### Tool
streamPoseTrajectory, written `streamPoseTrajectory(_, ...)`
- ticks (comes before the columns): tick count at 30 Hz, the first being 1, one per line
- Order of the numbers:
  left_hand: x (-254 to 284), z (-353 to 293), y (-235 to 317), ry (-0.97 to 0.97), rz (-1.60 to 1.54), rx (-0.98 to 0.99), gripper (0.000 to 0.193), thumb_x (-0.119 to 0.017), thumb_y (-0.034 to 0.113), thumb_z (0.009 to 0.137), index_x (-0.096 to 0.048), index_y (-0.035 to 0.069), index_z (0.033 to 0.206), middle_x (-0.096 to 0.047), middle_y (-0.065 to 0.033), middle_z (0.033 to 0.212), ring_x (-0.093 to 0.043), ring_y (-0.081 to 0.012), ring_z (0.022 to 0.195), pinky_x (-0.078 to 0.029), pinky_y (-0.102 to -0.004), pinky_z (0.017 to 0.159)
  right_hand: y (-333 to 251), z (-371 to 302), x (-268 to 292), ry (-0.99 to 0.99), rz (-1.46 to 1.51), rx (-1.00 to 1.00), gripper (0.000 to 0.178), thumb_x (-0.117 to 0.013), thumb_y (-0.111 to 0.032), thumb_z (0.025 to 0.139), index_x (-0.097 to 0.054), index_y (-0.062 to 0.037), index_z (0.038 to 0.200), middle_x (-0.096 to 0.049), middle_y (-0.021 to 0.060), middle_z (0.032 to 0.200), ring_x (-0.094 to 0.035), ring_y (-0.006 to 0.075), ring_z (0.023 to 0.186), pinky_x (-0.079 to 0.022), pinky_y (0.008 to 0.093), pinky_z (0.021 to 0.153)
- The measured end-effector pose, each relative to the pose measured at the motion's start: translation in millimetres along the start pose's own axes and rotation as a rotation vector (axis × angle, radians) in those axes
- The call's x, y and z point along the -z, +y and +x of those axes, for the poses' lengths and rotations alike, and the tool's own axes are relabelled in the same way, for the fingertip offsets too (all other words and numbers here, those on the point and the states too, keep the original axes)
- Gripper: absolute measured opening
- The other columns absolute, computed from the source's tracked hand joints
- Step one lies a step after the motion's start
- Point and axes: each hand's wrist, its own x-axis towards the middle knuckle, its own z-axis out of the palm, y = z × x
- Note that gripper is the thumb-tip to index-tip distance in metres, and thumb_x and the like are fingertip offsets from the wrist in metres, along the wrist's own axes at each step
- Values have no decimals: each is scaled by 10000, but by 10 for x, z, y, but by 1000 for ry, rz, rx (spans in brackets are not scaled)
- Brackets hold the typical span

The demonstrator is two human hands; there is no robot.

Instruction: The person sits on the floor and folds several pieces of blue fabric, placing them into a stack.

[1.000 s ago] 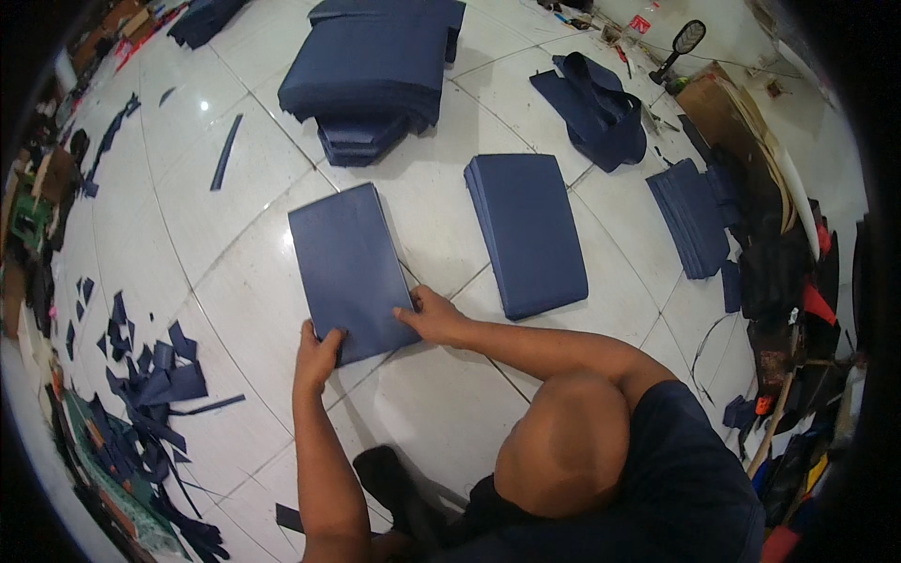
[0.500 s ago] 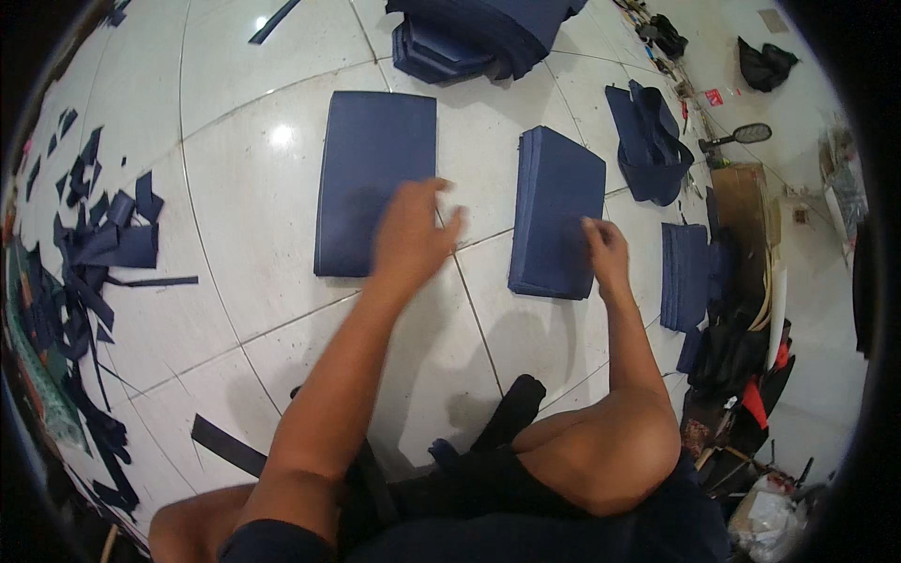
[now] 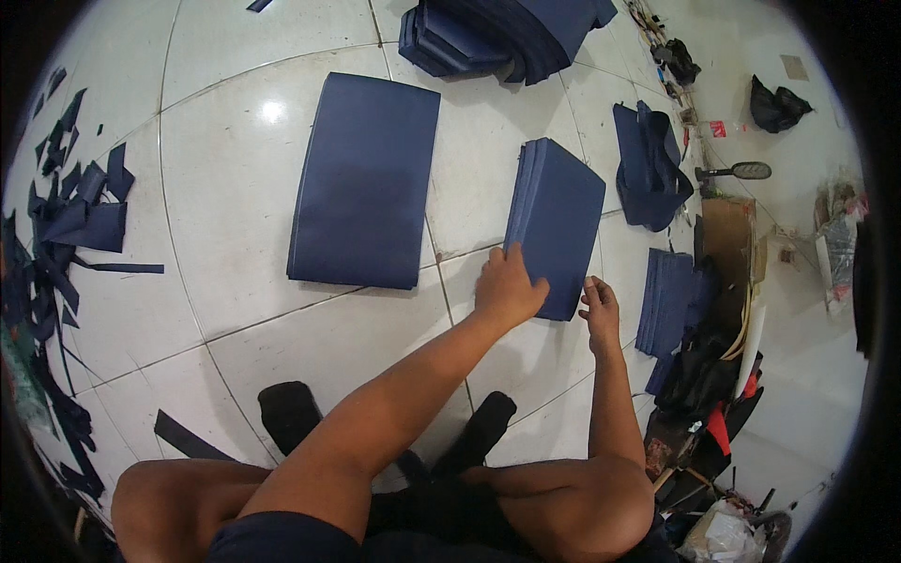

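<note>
A thick stack of dark blue fabric pieces (image 3: 561,220) lies tilted on the floor, its layered left edge showing. At its lower left edge is my left hand (image 3: 510,289), fingers against the side and thumb spread apart over the stack. My right hand (image 3: 602,312) is at the lower right edge, with bent, loosely parted fingers and its fingertips touching or almost touching the layers. Left of my hands lies a wider blue fabric stack (image 3: 364,183), flat and untouched.
Blue scraps (image 3: 89,211) litter the left side. A large blue fabric pile (image 3: 507,38) lies at the far end, and a folded blue strip bundle (image 3: 649,169) at the right. Another blue stack (image 3: 664,300) lies near a cardboard piece (image 3: 727,239) by the wall.
My left hand has moved right, from the wide stack to the narrower one. My right hand has slid down from the stack's top to its lower right edge. The view has shifted slightly.
</note>
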Motion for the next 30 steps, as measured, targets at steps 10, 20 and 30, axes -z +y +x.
streamPoseTrajectory(10, 217, 984, 380, 184, -108, -65, 710, -704, 336, 802, -485, 34, 1406, -505, -238, 1268, -520, -410, 1209, -452, -474, 1021, 1, 252, 30, 64, -137, 195, 617, -698, -406, 932, -536, 22, 1345, -580, 182, 1261, -586, 245, 1086, -508, 365, 871)
streamPoseTrajectory(20, 205, 1363, 93, 186, -218, -81, 702, -674, 353, 843, -463, 77, 1452, -505, -246, 1273, -504, -399, 1198, -395, -452, 1058, -1811, 1395, -344, -142, -408, 857, 445, -611, -365, 963, -646, 14, 1195, -615, 211, 1192, -575, 358, 1156, -450, 408, 993)
streamPoseTrajectory(30, 111, 1424, -3, 131, -227, -158, 624, -593, 300, 913, -432, 73, 1472, -517, -262, 1288, -466, -413, 1224, -329, -508, 1085, -1947, 1794, -872, -318, -393, 554, 726, -357, -601, 1019, -681, 39, 1132, -670, 268, 1137, -622, 357, 1102, -435, 391, 996)
